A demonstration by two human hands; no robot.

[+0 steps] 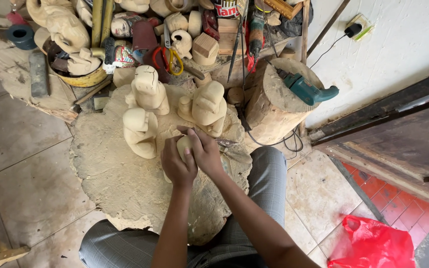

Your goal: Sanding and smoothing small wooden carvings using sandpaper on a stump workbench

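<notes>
While both hands close around it, a small pale wooden piece (183,144) sits at the centre of the frame, on the wide, dust-coated tree-stump block (120,183) that serves as a work surface between the person's knees. The left hand (177,166) wraps the piece from below and the side, fingers curled tight, which looks like a steadying grip against the block. The right hand (203,150) covers it from the upper right, fingers folded over the top; whether a tool lies under that palm I cannot tell.

Just above the hands, three unpainted carved figures stand upright on the block: one at the left (140,132), one behind it (148,90) and one to the right (206,106). They stand close enough to reach, and likely serve as patterns or as finished copies.

At the upper right, one teal power drill (306,90) lies on a second, smaller stump (274,111), its cord trailing to a wall socket (356,27). One pair of scissors with red and yellow handles (169,60) rests among the crowded carvings and tools at the top. One yellow bowl (78,79) of carved parts sits at the upper left, and one red plastic bag (373,245) lies on the floor at the lower right.
</notes>
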